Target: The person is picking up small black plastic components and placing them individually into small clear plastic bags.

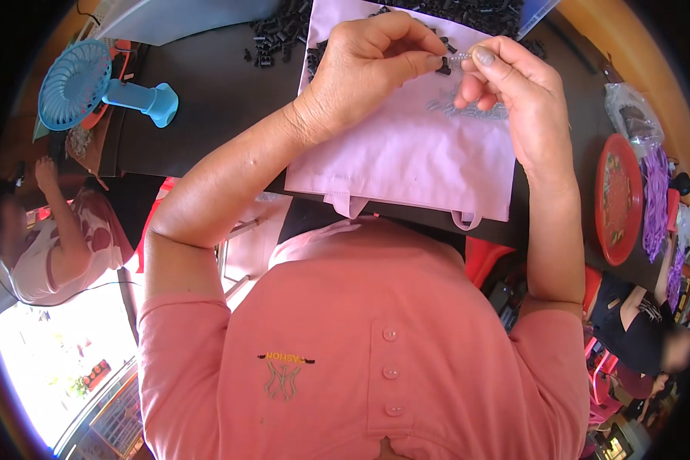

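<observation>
I note the left hand [360,69] pinching a small black part [443,67] against a clear piece [458,58] clamped in the right hand [506,84] fingers above the pink cloth [406,153]; a slack pinch risks dropping it among loose black parts [276,34] on the worktop [207,100]

Table [207,100]: dark, flat, wide, at the top of the view.
Cloth [406,161]: pale pink, spread on the table, hanging a little over the near edge.
Fan [77,84]: small, blue, lying on the table far left of the cloth.
Plate [619,198]: red, round, on the table far right of the cloth.
Purple strips [655,199]: in a bunch, just right of the plate.
Clear bag [629,111]: above the plate.
Wall: orange-brown, behind the table.
Light: very bright, white, low down at the left, well below the fan.
People: one sitting below the fan, one sitting below the plate.
</observation>
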Tool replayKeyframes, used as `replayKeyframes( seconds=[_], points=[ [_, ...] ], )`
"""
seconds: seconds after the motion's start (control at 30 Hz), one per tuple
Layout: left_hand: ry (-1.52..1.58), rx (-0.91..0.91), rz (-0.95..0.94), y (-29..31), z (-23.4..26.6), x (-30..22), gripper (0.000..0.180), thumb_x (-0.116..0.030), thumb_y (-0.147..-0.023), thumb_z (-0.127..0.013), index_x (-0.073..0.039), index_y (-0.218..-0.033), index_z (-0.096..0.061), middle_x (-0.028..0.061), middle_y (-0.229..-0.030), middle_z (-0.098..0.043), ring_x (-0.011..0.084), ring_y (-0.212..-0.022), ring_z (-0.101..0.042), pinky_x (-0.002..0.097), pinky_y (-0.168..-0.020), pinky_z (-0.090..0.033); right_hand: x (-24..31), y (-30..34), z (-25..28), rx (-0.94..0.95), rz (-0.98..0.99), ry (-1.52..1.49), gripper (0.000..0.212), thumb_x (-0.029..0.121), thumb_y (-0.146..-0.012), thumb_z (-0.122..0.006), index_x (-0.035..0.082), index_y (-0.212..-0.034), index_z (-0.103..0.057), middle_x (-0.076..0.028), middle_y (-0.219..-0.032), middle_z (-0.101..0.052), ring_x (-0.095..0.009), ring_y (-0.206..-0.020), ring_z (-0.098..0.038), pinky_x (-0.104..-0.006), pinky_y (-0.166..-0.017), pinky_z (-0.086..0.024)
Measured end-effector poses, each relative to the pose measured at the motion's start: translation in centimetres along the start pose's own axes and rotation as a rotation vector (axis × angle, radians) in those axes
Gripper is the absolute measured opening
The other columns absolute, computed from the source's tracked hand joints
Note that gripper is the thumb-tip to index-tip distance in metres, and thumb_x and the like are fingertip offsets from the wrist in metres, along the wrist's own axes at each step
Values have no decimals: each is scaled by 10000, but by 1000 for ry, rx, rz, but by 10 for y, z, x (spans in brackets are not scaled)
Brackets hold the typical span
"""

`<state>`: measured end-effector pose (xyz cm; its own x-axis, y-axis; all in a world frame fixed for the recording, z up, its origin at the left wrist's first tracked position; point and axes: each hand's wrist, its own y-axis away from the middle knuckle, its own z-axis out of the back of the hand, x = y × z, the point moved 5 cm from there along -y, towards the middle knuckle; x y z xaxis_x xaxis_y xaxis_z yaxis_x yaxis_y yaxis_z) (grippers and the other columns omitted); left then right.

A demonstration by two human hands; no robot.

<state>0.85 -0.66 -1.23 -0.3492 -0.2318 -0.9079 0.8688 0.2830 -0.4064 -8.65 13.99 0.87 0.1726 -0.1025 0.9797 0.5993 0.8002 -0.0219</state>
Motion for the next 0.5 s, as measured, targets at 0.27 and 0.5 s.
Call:
replayKeyframes(
  seconds=[0.27,0.5],
  points=[
    [-132,62,55,5,-1,-6,124,-23,-862,-700,-1,-980,-666,0,-897,-625,53,-840,-594,196,-782,-491,3,0,-8,36,22,16,230,260,-944,-538,60,-921,-651,1,-697,-634,-77,-675,-597,-221,-638,-393],
    [-170,76,0,6,-2,-14,105,-23,-861,-701,1,-951,-652,-5,-855,-602,50,-816,-580,192,-760,-481,3,2,-11,13,26,27,220,247,-950,-533,59,-930,-644,2,-711,-632,-75,-674,-594,-221,-634,-403]
  ],
)
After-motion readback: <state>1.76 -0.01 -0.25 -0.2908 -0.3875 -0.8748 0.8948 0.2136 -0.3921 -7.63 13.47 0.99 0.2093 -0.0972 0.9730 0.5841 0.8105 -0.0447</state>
